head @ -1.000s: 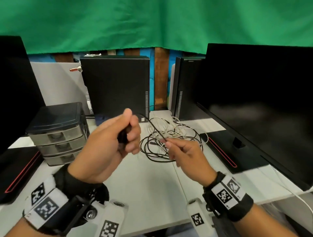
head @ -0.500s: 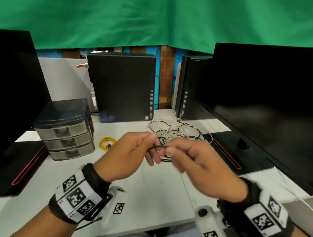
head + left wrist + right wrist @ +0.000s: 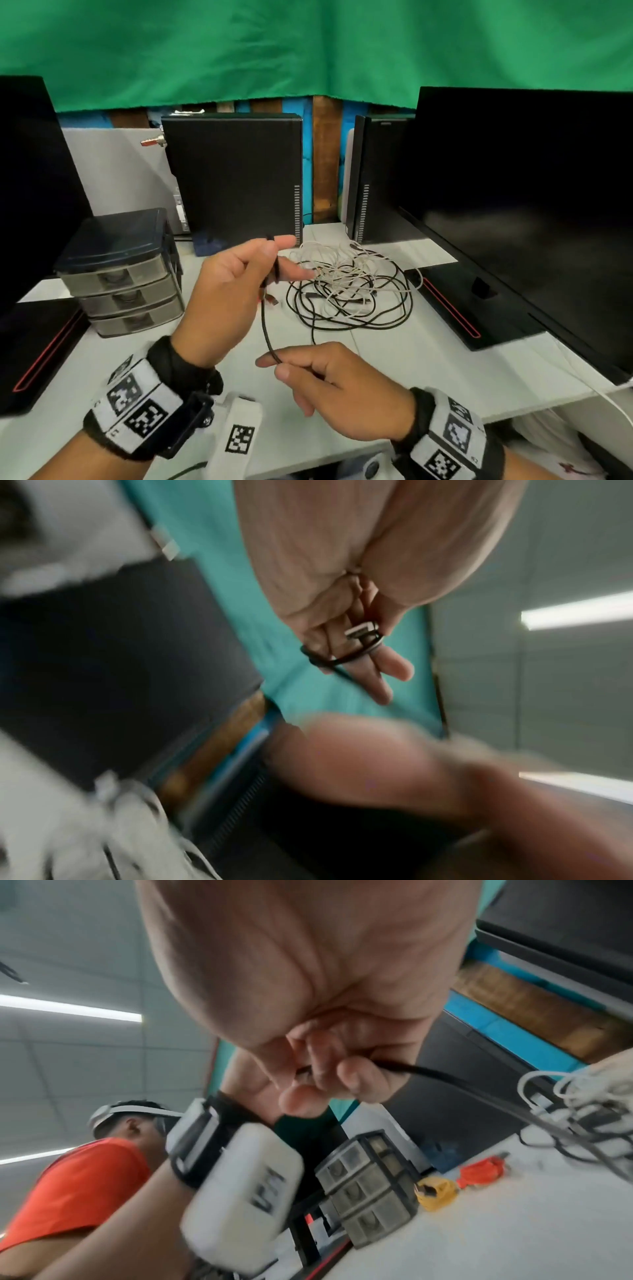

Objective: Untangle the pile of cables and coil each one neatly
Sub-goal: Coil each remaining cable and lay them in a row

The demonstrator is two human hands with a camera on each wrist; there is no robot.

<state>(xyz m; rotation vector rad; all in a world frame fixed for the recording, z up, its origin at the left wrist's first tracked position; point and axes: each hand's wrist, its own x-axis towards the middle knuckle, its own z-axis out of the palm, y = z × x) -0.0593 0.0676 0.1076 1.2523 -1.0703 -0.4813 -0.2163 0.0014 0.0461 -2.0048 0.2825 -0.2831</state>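
A tangled pile of white and black cables point(image 3: 346, 284) lies on the white desk point(image 3: 411, 359) in front of the towers. My left hand point(image 3: 277, 260) is raised left of the pile, with a black cable point(image 3: 264, 325) looped round its fingers. In the left wrist view the loops point(image 3: 346, 657) circle two fingers and a metal plug point(image 3: 359, 631) lies against them. From there the cable drops to my right hand point(image 3: 274, 365), which pinches it between thumb and forefinger nearer to me. The right wrist view shows that cable point(image 3: 428, 1073) running on to the pile point(image 3: 582, 1104).
A small drawer unit point(image 3: 123, 274) stands at the left, two black computer towers point(image 3: 233, 178) at the back. A large monitor point(image 3: 531, 205) and its base point(image 3: 472, 308) fill the right. A yellow coil point(image 3: 436, 1194) and an orange coil point(image 3: 483, 1169) lie beside the drawers.
My hands, together half a second ago, have parted: the right slid down the black cable towards me, the left rose with the loops on its fingers.
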